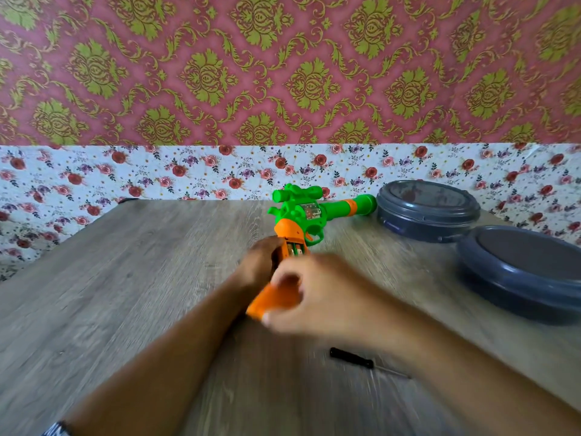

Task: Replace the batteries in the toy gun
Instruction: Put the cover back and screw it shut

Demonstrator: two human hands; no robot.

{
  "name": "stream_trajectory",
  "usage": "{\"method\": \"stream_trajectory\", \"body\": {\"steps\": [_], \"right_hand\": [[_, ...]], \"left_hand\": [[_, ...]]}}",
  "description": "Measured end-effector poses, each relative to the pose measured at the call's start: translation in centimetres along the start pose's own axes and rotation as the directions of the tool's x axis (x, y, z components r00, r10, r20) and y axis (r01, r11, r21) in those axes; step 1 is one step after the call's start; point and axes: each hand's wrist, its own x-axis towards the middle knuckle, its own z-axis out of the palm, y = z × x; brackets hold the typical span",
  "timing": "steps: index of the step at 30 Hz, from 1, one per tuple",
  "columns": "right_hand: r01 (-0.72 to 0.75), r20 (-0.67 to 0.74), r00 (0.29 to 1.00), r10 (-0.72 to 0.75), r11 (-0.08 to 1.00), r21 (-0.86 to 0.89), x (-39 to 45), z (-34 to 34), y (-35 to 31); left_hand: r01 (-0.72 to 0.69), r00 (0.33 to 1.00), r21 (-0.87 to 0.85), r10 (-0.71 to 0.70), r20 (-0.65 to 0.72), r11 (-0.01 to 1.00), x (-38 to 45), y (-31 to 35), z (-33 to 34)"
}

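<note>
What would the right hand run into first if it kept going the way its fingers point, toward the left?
Probably the left hand gripping the toy gun's handle, right beside it. The right hand already holds an orange cover; blur hides depth.

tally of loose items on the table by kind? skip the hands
Toy gun: 1
Orange battery cover, held in the right hand: 1
Black-handled screwdriver: 1
Round grey containers: 2
Total: 5
</note>
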Motion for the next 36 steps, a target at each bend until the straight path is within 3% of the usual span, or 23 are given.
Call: {"method": "stream_trajectory", "body": {"steps": [3, 5, 14, 26, 30, 36], "right_hand": [[0.048, -0.244, 0.970, -0.007, 0.986, 0.160, 1.7, -1.2, 3.6], [0.082, -0.303, 0.953, -0.028, 0.983, 0.165, 2.3, -0.3, 5.8], [0.203, -0.272, 0.949, -0.159, 0.969, 0.143, 3.4, 2.0, 8.4], [0.194, -0.294, 0.935, -0.197, 0.980, -0.039, 3.5, 2.1, 8.8], [0.159, -0.237, 0.955, -0.178, 0.983, -0.096, 3.6, 1.1, 8.8], [-0.006, -0.382, 0.924, 0.016, 1.000, 0.027, 2.0, -2.6, 8.6]], "left_hand": [[-0.080, 0.994, 0.103, 0.071, 0.087, 0.992, -0.3, -0.4, 0.1], [-0.082, 0.991, 0.134, 0.066, 0.119, 0.988, 0.0, -0.7, 0.2], [-0.147, 0.979, 0.127, 0.126, 0.161, 0.981, 0.3, -0.9, -0.2], [-0.136, 0.977, 0.105, 0.116, 0.178, 0.985, 0.2, -0.8, -0.5], [-0.194, 0.970, 0.145, 0.168, 0.174, 0.970, 0.0, -0.9, -0.3], [-0.257, 0.964, 0.275, 0.225, 0.141, 0.926, -0.2, -1.0, -0.1]]}}
